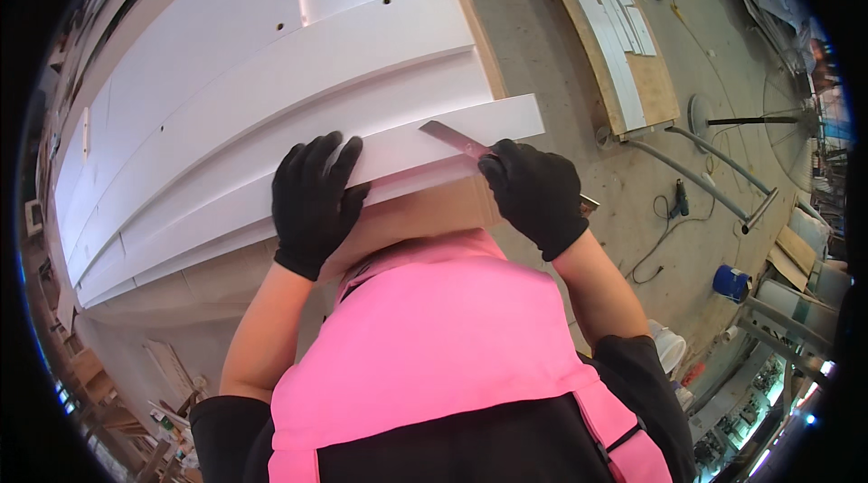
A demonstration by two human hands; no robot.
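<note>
A long white board (398, 141) lies along the near edge of a worktable, its right end sticking out past the table's side. My left hand (314, 198), in a black glove, rests on this board with its fingers stretched across the top and the thumb by the near edge. In my black-gloved right hand (533, 189) is a flat grey metal blade tool (452, 138). The blade points left and lies over the board close to its right end. The tool's handle is mostly hidden in my fist, and a bit of metal shows beyond the hand.
More white boards (380, 45) cover the worktable, some with small dark holes. To the right, a second table (665, 90) carries white strips. Metal tube legs (696, 180), a corded power tool (680, 198), a blue bucket (731, 282) and a fan (782, 120) stand or lie beyond.
</note>
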